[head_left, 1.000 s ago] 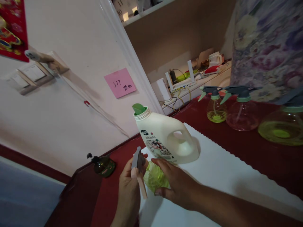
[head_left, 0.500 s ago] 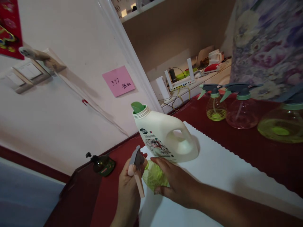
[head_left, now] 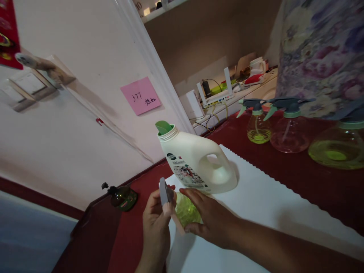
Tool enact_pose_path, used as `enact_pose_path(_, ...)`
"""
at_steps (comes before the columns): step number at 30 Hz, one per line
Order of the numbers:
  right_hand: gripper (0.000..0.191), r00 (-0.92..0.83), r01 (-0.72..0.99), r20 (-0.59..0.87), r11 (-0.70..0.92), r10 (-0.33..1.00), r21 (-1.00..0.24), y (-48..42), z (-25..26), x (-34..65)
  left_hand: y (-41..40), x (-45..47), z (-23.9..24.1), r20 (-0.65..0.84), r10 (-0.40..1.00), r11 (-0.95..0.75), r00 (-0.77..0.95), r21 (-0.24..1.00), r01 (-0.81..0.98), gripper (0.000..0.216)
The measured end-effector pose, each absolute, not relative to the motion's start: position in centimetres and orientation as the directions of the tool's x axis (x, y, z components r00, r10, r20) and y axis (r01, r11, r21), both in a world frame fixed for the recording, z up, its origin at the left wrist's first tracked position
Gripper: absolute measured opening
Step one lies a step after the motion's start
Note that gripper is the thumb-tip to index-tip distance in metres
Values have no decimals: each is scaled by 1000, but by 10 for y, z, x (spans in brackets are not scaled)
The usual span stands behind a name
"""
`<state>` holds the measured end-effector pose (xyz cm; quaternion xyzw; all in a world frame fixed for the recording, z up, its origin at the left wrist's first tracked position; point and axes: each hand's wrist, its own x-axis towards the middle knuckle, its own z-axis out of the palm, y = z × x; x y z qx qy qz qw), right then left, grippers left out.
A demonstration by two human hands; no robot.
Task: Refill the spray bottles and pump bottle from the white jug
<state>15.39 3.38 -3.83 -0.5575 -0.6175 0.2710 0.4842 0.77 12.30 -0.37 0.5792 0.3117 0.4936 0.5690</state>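
Just in front of me, my right hand wraps round the body of a small yellow-green spray bottle. At its neck, my left hand grips the spray head, which has a grey top and a pale pink trigger. The head meets the bottle's neck, though fingers cover part of the joint. Right behind the hands stands a large cream detergent jug with a green spout, a handle and a floral label. A white sheet lies under the jug and the bottle.
Three spray bottles with blue-grey heads stand at the right, among them a pink one. A dark pump bottle sits to the left on the red table. Behind are a white router and a wall with a pink note.
My left hand has turned the spray head, so its trigger has swung to the right towards my right hand. My right hand keeps its hold on the bottle body.
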Motion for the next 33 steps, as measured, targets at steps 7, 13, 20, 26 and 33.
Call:
enact_pose_path(7, 86, 95, 425, 309, 243, 946, -872, 34, -41, 153, 123, 9, -6, 228, 921, -171, 316, 965, -199, 40)
enact_pose_path(13, 84, 96, 430, 312, 243, 945, -870, 33, -43, 154, 121, 14, -7, 230, 914, -160, 334, 961, -223, 33)
enact_pose_path(20, 87, 71, 464, 271, 209, 960, -861, 27, -43, 152, 120, 12, -5, 241, 879, -184, 411, 967, -175, 35)
enact_pose_path(26, 58, 223, 533, 468, 295, 855, -793, 11, -15, 159, 120, 12, -9, 231, 815, -123, 531, 965, -232, 30)
enact_pose_path(33, 31, 100, 661, 641, 431, 761, -614, 21, 24, 172, 117, 15, -12, 262, 809, -135, 526, 954, -267, 31)
